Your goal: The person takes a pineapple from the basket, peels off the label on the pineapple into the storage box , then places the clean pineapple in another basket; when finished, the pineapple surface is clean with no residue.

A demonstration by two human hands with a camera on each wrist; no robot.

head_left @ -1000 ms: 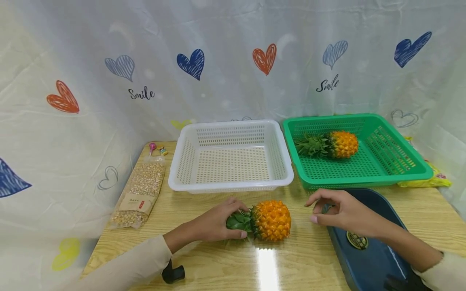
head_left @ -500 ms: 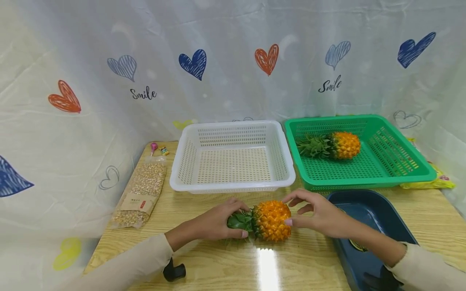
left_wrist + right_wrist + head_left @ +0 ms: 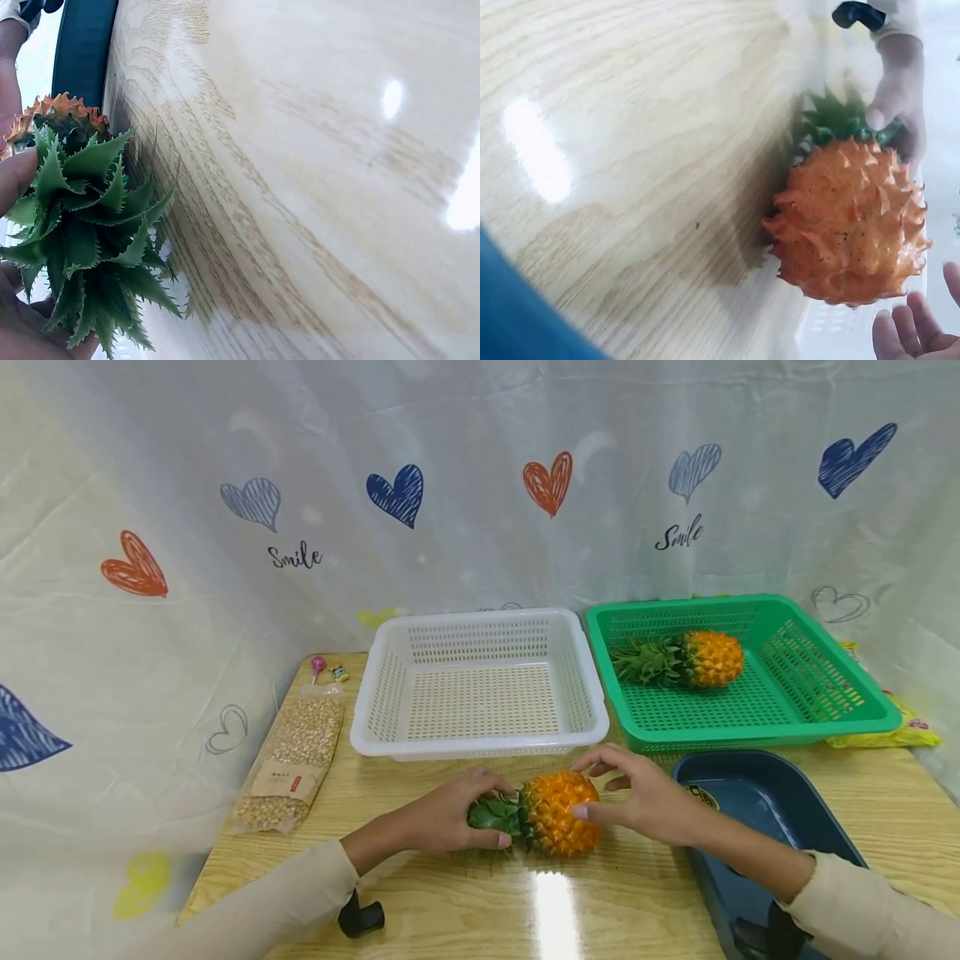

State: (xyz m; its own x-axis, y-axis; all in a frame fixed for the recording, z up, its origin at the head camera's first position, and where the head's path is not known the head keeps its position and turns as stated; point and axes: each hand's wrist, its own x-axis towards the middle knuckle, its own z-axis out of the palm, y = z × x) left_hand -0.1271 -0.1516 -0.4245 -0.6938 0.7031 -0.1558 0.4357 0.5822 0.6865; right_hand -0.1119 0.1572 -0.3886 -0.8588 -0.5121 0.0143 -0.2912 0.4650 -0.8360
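Observation:
A small orange pineapple [image 3: 561,831] with a green leafy crown [image 3: 86,232] lies on its side on the wooden table, crown to the left. My left hand [image 3: 453,818] holds the crown, thumb on the near side and fingers on the far side. At the fruit's round right end is my right hand [image 3: 656,802], thumb and fingers spread and loosely bent; the thumb overlaps the fruit in the head view. In the right wrist view the right fingers [image 3: 907,330] show just beyond the spiky end, with nothing gripped between them.
Behind stand a white basket [image 3: 480,747] and a green basket [image 3: 757,727] with another pineapple [image 3: 708,658] in it. A dark blue tray [image 3: 757,785] lies under the right forearm. At left are a bag of grains [image 3: 292,752], a lollipop [image 3: 318,665] and a small candy [image 3: 340,673].
My right hand has moved left from over the blue tray to the pineapple's right end. The left hand stays on the crown, and the pineapple has hardly moved.

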